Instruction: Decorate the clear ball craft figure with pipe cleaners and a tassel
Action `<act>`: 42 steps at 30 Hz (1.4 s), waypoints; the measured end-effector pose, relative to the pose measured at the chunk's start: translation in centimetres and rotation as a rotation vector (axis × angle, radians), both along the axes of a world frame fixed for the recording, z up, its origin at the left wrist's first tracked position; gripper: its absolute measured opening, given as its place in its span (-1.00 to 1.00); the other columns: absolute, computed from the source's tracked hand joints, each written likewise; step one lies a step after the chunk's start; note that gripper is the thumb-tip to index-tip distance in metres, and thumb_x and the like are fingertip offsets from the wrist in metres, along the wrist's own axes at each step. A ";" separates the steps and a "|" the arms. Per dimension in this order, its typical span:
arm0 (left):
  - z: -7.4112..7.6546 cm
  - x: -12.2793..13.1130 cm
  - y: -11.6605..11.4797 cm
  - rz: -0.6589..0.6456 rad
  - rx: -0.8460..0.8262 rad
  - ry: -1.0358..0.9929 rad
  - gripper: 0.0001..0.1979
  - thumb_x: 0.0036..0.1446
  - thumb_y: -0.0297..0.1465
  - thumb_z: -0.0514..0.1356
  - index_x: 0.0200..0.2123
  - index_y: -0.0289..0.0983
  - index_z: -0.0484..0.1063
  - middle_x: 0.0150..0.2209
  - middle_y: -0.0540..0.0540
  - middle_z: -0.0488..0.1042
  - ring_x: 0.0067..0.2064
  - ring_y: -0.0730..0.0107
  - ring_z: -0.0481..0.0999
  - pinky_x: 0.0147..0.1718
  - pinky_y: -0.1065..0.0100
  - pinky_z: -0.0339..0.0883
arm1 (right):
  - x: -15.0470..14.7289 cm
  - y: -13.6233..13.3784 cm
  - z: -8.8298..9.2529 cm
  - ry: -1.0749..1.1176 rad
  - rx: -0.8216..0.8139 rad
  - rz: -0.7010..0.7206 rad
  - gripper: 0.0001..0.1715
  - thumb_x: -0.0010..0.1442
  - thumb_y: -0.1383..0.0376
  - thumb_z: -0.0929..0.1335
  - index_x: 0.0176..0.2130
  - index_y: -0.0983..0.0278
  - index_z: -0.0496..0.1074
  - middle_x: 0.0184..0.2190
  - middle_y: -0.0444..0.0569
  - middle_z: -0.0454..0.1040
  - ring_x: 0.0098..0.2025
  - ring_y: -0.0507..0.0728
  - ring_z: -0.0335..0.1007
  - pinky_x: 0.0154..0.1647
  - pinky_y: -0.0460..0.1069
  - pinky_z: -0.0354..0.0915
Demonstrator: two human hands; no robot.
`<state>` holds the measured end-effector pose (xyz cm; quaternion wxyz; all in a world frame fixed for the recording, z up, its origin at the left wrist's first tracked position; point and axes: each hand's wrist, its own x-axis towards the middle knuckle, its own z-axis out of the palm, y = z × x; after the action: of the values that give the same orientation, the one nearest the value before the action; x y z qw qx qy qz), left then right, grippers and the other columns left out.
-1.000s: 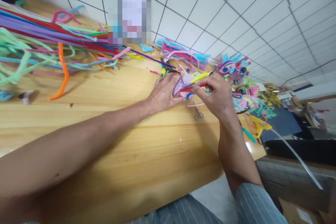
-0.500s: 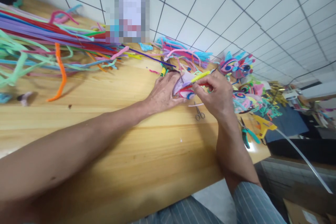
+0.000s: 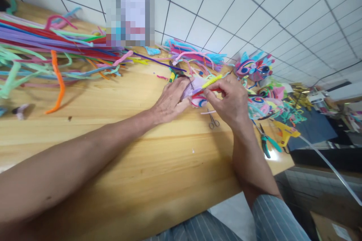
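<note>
My left hand (image 3: 169,101) rests on the wooden table (image 3: 127,147) with its fingers closed round a small pipe-cleaner craft piece (image 3: 195,96) of lilac, red and blue coils. My right hand (image 3: 230,101) pinches a yellow pipe cleaner (image 3: 211,81) against the top of that same piece, thumb and forefinger pressed together. The two hands touch the piece from either side. Small scissors (image 3: 213,120) lie on the table just below my right hand.
A big heap of long coloured pipe cleaners (image 3: 51,52) covers the table's far left, with an orange one (image 3: 56,83) bent loose. Finished colourful figures (image 3: 254,68) stand at the right, near teal pliers (image 3: 267,144) and a yellow glue gun (image 3: 285,134). A tiled wall (image 3: 240,3) runs behind.
The view has drifted slightly left and down. Both hands stay on the craft piece, with the right fingers working the yellow pipe cleaner a little.
</note>
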<state>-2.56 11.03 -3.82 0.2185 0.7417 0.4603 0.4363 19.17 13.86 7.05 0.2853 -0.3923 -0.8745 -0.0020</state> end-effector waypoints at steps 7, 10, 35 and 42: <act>-0.1 0.0 0.1 -0.003 0.000 0.027 -0.36 0.48 -0.14 0.06 0.52 -0.23 0.21 0.46 -0.34 0.38 0.46 -0.09 0.36 0.47 -0.16 0.24 | -0.1 0.2 -0.6 0.012 0.054 -0.029 -0.87 0.31 0.28 0.51 -0.33 0.13 0.62 -0.41 -0.11 0.50 -0.31 0.15 0.44 -0.22 0.08 0.30; -0.2 0.0 0.1 -0.009 0.004 0.031 -0.36 0.50 -0.14 0.03 0.53 -0.22 0.19 0.47 -0.33 0.37 0.47 -0.07 0.35 0.48 -0.15 0.23 | -0.1 0.3 -0.8 0.018 0.056 -0.024 -0.86 0.30 0.27 0.52 -0.35 0.14 0.61 -0.41 -0.12 0.50 -0.33 0.14 0.42 -0.22 0.07 0.28; -0.2 0.2 0.2 0.039 0.018 0.000 -0.40 0.55 -0.07 0.02 0.50 -0.22 0.28 0.41 -0.31 0.46 0.40 -0.04 0.45 0.43 -0.11 0.31 | -0.3 0.4 -1.5 0.068 0.128 0.003 -0.83 0.33 0.25 0.51 -0.34 0.16 0.60 -0.40 -0.10 0.53 -0.35 0.14 0.43 -0.25 0.07 0.30; -0.1 0.2 0.2 0.036 0.004 -0.008 -0.42 0.55 -0.14 0.02 0.48 -0.26 0.29 0.40 -0.33 0.47 0.42 -0.02 0.44 0.46 -0.09 0.28 | -0.2 0.6 -1.7 0.035 0.103 -0.014 -0.84 0.33 0.23 0.50 -0.34 0.15 0.62 -0.40 -0.08 0.54 -0.31 0.17 0.46 -0.21 0.08 0.34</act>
<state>-2.35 11.19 -3.90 0.2111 0.7319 0.4720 0.4439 18.93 14.42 5.31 0.3203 -0.3831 -0.8654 -0.0419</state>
